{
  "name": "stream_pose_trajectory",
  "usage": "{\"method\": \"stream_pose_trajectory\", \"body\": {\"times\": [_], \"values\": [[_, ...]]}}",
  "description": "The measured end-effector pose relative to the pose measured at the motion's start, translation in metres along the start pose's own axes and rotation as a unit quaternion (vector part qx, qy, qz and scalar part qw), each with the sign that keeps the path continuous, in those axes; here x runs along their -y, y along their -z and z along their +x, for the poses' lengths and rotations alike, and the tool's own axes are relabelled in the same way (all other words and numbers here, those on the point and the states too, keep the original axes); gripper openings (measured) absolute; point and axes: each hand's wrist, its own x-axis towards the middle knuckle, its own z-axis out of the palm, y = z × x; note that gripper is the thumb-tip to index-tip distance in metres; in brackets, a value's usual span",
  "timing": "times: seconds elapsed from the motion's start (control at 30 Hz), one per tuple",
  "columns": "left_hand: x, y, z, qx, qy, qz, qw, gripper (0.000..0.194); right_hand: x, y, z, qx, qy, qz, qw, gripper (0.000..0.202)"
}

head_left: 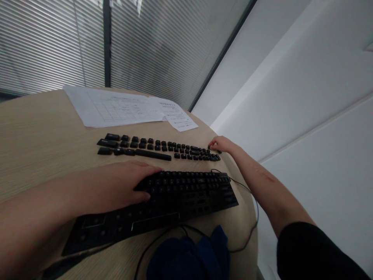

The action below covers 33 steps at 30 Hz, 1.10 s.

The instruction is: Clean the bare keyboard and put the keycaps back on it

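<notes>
The left hand point(116, 186) lies flat and loose on the black keyboard point(175, 198), holding nothing; the keyboard sits on the round wooden table point(37, 132), near the person; it has empty holes where keys are gone. The right hand point(223, 144) reaches far out to a row of loose black key caps point(159, 148); its fingertips point(212, 147) touch the caps at the right end of the row; I cannot tell if it pinches one. The caps lie in lines on the table, just behind the keyboard. White papers point(122, 107) lie behind the caps. A dark blue cloth point(189, 256) sits at the near edge; a thin black cable point(247, 229) curls beside it.
</notes>
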Motion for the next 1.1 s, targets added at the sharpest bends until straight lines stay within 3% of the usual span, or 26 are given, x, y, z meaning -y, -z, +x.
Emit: {"method": "stream_pose_trajectory", "body": {"times": [0.17, 0.27, 0.4, 0.5, 0.67, 0.93, 1.1], "values": [[-0.005, 0.002, 0.0, 0.007, 0.01, 0.002, 1.0, 0.064, 0.005, 0.001, -0.002, -0.038, -0.011, 0.012, 0.999, 0.02], [-0.006, 0.003, -0.001, 0.005, 0.022, 0.012, 1.0, 0.063, 0.009, 0.012, -0.019, -0.081, -0.015, 0.03, 0.996, 0.023], [-0.005, 0.004, 0.0, 0.022, 0.016, 0.032, 0.999, 0.063, 0.017, 0.025, -0.074, -0.135, 0.003, 0.063, 0.989, 0.024], [-0.002, 0.003, 0.002, 0.029, 0.016, 0.052, 0.998, 0.065, 0.025, 0.025, -0.129, -0.156, 0.063, 0.136, 0.976, 0.023], [0.0, 0.004, 0.005, 0.037, 0.037, 0.067, 0.996, 0.066, 0.037, 0.006, -0.19, -0.089, 0.112, 0.177, 0.974, 0.018], [-0.012, 0.009, 0.006, 0.037, 0.045, 0.089, 0.994, 0.069, 0.047, -0.017, -0.201, -0.054, 0.09, 0.173, 0.979, 0.02], [-0.006, 0.008, 0.005, 0.039, 0.041, 0.079, 0.995, 0.067, 0.052, -0.024, -0.2, -0.064, 0.076, 0.146, 0.984, 0.021]]}}
